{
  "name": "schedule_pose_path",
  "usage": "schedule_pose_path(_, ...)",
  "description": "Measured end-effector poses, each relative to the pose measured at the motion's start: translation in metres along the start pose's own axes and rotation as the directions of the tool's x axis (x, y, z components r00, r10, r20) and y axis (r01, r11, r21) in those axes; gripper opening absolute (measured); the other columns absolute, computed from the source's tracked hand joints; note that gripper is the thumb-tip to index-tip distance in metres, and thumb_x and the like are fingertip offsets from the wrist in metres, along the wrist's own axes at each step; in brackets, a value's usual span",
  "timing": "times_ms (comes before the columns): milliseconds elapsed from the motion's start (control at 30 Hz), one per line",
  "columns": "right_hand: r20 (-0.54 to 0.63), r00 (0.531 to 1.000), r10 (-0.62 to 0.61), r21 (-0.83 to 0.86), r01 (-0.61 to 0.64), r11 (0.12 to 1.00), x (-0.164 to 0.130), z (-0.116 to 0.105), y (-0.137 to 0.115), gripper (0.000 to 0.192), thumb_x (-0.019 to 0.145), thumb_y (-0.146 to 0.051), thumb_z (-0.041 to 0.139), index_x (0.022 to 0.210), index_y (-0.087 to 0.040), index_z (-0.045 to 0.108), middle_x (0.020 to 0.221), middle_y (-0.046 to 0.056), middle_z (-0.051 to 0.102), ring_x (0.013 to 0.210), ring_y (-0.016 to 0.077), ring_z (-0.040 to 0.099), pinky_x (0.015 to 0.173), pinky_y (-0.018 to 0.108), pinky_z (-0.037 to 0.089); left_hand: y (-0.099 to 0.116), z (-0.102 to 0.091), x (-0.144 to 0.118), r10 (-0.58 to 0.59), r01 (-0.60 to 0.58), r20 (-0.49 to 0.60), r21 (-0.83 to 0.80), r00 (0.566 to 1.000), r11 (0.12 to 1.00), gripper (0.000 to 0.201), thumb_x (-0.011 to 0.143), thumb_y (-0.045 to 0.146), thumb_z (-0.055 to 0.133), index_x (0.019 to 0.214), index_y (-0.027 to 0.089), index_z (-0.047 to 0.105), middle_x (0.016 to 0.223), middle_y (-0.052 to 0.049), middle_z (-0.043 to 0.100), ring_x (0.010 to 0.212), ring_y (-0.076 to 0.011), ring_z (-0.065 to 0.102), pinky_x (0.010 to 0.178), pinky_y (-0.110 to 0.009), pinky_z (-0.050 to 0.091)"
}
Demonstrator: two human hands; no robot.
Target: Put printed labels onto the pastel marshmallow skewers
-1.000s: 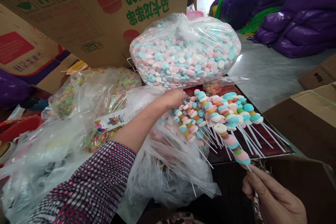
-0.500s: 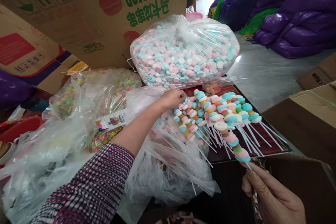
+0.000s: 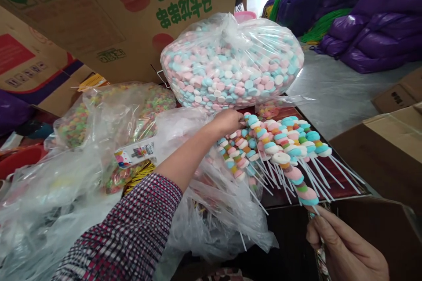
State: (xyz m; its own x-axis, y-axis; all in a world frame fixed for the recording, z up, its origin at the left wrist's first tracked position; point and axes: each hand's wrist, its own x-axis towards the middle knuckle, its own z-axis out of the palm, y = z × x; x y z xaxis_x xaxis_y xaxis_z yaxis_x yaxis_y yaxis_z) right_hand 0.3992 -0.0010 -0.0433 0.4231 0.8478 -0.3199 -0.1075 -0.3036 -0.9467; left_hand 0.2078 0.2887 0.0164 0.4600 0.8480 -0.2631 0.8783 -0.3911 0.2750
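Two hands in use | candy skewer (image 3: 293,175) is being pinched by its stick in the right hand (image 3: 343,250), fingers clamped, above the skewer pile (image 3: 280,140) | left hand (image 3: 229,120) is being pressed, fingers curled, into the pile's left edge beneath the candy bag (image 3: 231,61); whether anything is being gripped cannot be told | next: careful alignment is being called for.

Candy bag (image 3: 231,63) pink, blue, white; sleeve (image 3: 128,237) red-white check; sacks (image 3: 379,22) purple.

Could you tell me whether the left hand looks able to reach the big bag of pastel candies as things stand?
Probably yes: the left hand sits just below the big bag, nothing between them.
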Motion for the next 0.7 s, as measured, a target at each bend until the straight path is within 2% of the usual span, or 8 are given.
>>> schedule_pose_path(100,-0.006,1.000,0.004,0.005,-0.004,1.000,0.000,-0.002,0.002,0.033,0.076,-0.045,0.078,0.101,-0.024,0.079,0.057,-0.001,0.060,0.038,0.0102,0.044,0.029,0.022,0.031,-0.008,0.000,0.000,-0.038,0.037,-0.027,-0.044,0.999,0.998,0.021,0.081,0.032,0.065,0.088,0.015,0.075,0.084,-0.009,0.075,0.082,-0.0237,0.067,0.066,-0.028,0.043)
schedule_pose_path(267,0.020,1.000,-0.022,0.018,0.022,1.000,-0.003,-0.001,0.000,0.030,0.077,-0.043,0.077,0.101,-0.025,0.079,0.057,-0.001,0.061,0.036,0.0095,0.043,0.028,0.021,0.031,-0.019,-0.012,-0.018,-0.084,0.065,-0.102,-0.174,0.991,0.983,0.029,0.089,0.035,0.055,0.099,0.014,0.072,0.094,-0.007,0.074,0.080,-0.0178,0.065,0.066,-0.024,0.045)
schedule_pose_path(333,0.027,0.998,-0.048,0.016,0.048,0.999,-0.004,0.001,-0.003,0.029,0.078,-0.042,0.077,0.101,-0.025,0.079,0.056,-0.001,0.061,0.035,0.0092,0.041,0.027,0.022,0.029,-0.019,-0.019,-0.032,-0.087,0.042,-0.132,-0.317,0.987,0.947,0.033,0.090,0.040,0.054,0.102,0.014,0.070,0.096,-0.006,0.074,0.078,-0.0158,0.064,0.062,-0.023,0.045)
schedule_pose_path(367,0.025,0.996,-0.081,0.012,0.080,0.997,-0.004,0.003,-0.006,0.028,0.078,-0.042,0.077,0.100,-0.026,0.080,0.055,-0.001,0.060,0.036,0.0101,0.044,0.028,0.022,0.030,-0.017,-0.022,-0.041,-0.086,0.015,-0.145,-0.434,0.986,0.901,0.034,0.089,0.043,0.056,0.101,0.014,0.069,0.096,-0.006,0.074,0.077,-0.0150,0.064,0.060,-0.022,0.045)
schedule_pose_path(467,0.040,0.974,-0.224,-0.003,0.224,0.975,-0.004,0.013,-0.018,0.023,0.076,-0.041,0.077,0.095,-0.028,0.081,0.052,-0.001,0.059,0.044,0.0135,0.053,0.034,0.022,0.038,-0.006,-0.029,-0.070,-0.081,-0.090,-0.192,-0.742,0.978,0.664,0.028,0.084,0.040,0.065,0.097,0.016,0.069,0.094,-0.005,0.073,0.073,-0.0128,0.063,0.057,-0.021,0.044)
schedule_pose_path(567,0.053,0.942,-0.331,0.026,0.330,0.943,-0.005,0.027,-0.031,0.022,0.079,-0.037,0.076,0.099,-0.030,0.080,0.052,-0.002,0.058,0.047,0.0134,0.054,0.043,0.023,0.045,0.011,-0.029,-0.099,-0.083,-0.183,-0.259,-0.840,0.962,0.510,0.020,0.083,0.034,0.067,0.094,0.017,0.070,0.093,-0.004,0.074,0.080,-0.0138,0.066,0.066,-0.022,0.049)
schedule_pose_path(700,0.066,0.919,-0.388,0.027,0.387,0.922,-0.009,0.046,-0.038,0.023,0.083,-0.034,0.072,0.105,-0.029,0.079,0.053,-0.003,0.057,0.048,0.0112,0.052,0.045,0.022,0.044,0.026,-0.021,-0.131,-0.070,-0.272,-0.331,-0.864,0.941,0.424,0.022,0.085,0.035,0.067,0.097,0.018,0.070,0.090,-0.003,0.075,0.088,-0.0155,0.068,0.076,-0.025,0.052)
